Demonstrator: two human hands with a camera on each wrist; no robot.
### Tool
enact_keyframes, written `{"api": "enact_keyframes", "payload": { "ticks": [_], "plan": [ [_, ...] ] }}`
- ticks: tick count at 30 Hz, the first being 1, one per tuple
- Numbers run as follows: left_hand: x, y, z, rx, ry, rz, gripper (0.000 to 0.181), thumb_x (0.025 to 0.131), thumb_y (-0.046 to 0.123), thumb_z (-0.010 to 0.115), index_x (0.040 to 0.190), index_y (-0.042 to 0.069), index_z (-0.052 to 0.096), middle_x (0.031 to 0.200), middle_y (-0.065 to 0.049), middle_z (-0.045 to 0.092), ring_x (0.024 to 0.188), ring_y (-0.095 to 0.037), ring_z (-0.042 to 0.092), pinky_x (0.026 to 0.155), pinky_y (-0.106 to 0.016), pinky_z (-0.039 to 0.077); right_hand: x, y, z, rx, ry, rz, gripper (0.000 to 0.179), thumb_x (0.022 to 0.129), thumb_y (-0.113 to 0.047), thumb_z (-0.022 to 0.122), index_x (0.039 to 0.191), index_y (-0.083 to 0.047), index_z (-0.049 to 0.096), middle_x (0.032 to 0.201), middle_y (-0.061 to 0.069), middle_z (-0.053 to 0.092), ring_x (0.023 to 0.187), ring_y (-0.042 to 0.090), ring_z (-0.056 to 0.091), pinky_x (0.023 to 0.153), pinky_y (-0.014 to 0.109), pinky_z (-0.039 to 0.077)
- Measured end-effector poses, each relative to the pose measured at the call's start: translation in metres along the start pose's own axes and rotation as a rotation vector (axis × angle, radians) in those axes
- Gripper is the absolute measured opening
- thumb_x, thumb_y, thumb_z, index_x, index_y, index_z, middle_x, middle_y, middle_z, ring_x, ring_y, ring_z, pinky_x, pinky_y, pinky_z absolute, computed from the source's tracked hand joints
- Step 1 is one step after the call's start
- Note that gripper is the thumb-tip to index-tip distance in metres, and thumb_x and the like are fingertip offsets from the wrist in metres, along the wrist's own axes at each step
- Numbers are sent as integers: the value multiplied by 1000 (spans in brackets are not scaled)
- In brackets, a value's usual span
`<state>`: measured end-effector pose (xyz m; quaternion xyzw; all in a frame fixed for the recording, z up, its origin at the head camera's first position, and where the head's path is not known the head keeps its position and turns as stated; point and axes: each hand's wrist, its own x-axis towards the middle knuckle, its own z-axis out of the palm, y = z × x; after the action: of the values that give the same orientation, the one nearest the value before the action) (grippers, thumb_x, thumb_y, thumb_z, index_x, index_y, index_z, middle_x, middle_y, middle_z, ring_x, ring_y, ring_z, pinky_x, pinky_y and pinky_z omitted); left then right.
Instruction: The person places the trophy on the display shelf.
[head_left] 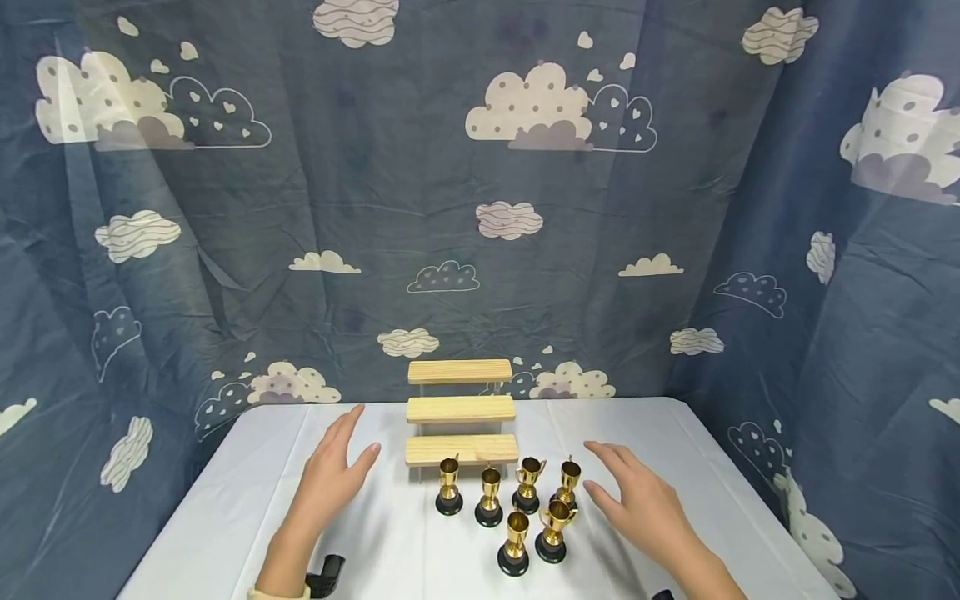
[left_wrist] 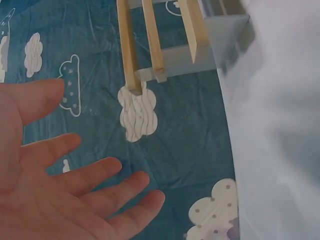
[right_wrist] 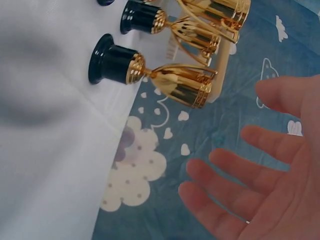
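Several small gold trophy cups (head_left: 517, 537) on black round bases stand upright on the white table, grouped in front of a three-step wooden shelf (head_left: 461, 450). My left hand (head_left: 332, 475) hovers left of the shelf with fingers spread and nothing in it; its palm (left_wrist: 45, 205) shows in the left wrist view. To the right of the cups my right hand (head_left: 641, 504) is held with relaxed, spread fingers, also holding nothing. Its fingertips are apart from the nearest trophy cup (right_wrist: 180, 85) in the right wrist view.
The white-covered table (head_left: 720, 500) ends at a dark blue curtain (head_left: 420, 192) printed with clouds, which hangs behind and along both sides. The shelf's clear side supports (left_wrist: 190, 61) show in the left wrist view. A black strap piece (head_left: 327, 575) sits at my left wrist.
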<state>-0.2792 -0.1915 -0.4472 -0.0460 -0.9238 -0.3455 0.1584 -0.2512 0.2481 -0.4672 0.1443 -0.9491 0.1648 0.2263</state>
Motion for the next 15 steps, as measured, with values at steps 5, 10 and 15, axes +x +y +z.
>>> {"api": "enact_keyframes", "payload": {
  "ticks": [5, 10, 15],
  "plan": [
    [8, 1, 12, -35, 8, -23, 66, 98, 28, 64, 156, 13, 36, 153, -22, 40, 137, -45, 41, 108, -67, 38, 3, -3, 3, 56, 4, 8, 56, 91, -34, 76, 142, -28, 56, 129, 0, 62, 102, 23, 67, 67, 44, 58],
    [15, 0, 26, -89, 8, -40, 62, 98, 26, 64, 154, 13, 40, 150, -22, 45, 133, -45, 46, 106, -68, 40, 5, -6, 6, 84, 7, 21, 55, 89, -33, 78, 140, -27, 58, 125, -2, 64, 99, 19, 66, 65, 43, 57],
    [20, -1, 41, -174, 18, -69, 58, 98, 24, 65, 151, 11, 45, 144, -24, 51, 126, -45, 53, 100, -65, 46, 7, -7, 11, 107, -19, 53, 53, 89, -38, 78, 138, -28, 60, 125, -4, 65, 99, 19, 66, 68, 43, 57]
  ]
}}
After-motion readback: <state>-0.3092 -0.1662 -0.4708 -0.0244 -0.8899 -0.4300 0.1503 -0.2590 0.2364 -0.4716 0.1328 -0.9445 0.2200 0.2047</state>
